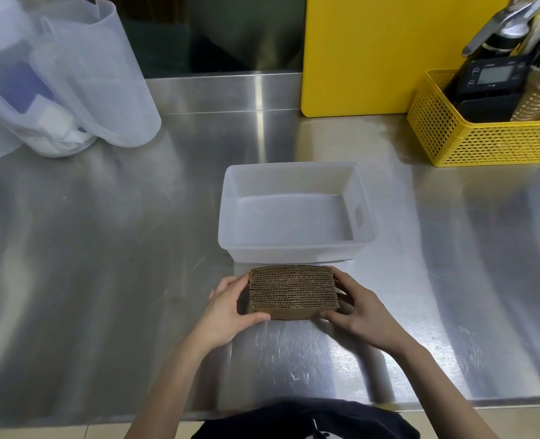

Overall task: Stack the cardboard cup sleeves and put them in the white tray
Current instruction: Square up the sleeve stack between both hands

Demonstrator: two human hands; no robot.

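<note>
A thick stack of brown corrugated cardboard cup sleeves (293, 291) stands on edge on the steel counter, just in front of the white tray (365, 213). My left hand (227, 307) grips the stack's left end, thumb at the front. My right hand (357, 308) grips its right end in the same way. The sleeves are pressed together between both hands, edges facing up. The tray behind them is empty, with its near rim almost touching the stack.
Clear plastic jugs (97, 77) stand at the back left. A yellow board (373, 55) leans at the back, and a yellow mesh basket (484, 141) with a black scale and tools sits at the back right. The counter's front edge runs near my body.
</note>
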